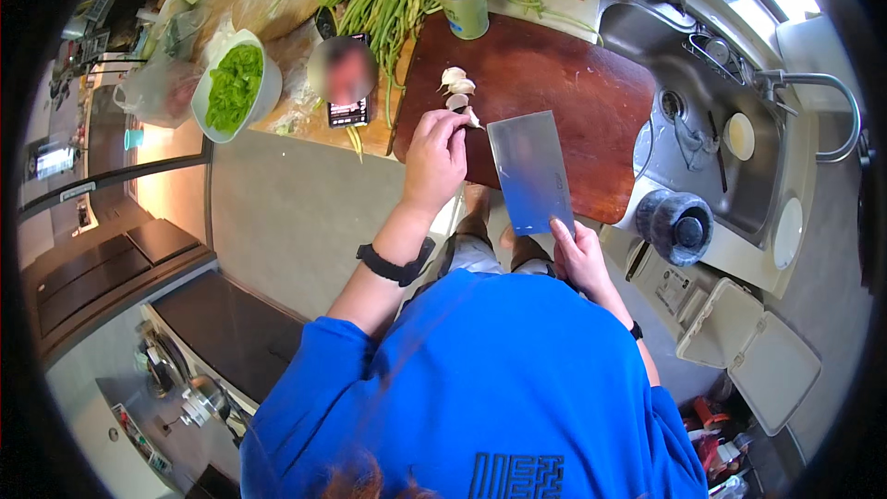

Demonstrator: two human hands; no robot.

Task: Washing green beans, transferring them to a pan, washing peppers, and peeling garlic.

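Observation:
My right hand (581,254) grips a Chinese cleaver (530,170) by its handle, which the fingers mostly hide. The broad blade is raised over the near edge of a reddish-brown wooden cutting board (554,76). My left hand (436,161) reaches over the board's left part, fingers bent and drawn together. Its fingertips are at the nearest garlic cloves (473,118); whether they pinch one cannot be made out. More whitish garlic cloves (454,77) lie in a short row just beyond. A green can with a perforated metal lid (460,0) stands at the board's far edge.
Left of the board are a phone (348,114), long beans (388,10) and a white bowl of cut green vegetable (235,86). To the right, a stone mortar (674,227) stands beside the steel sink (755,201), which has a curved faucet (842,86). An open-lidded bin (745,336) is below.

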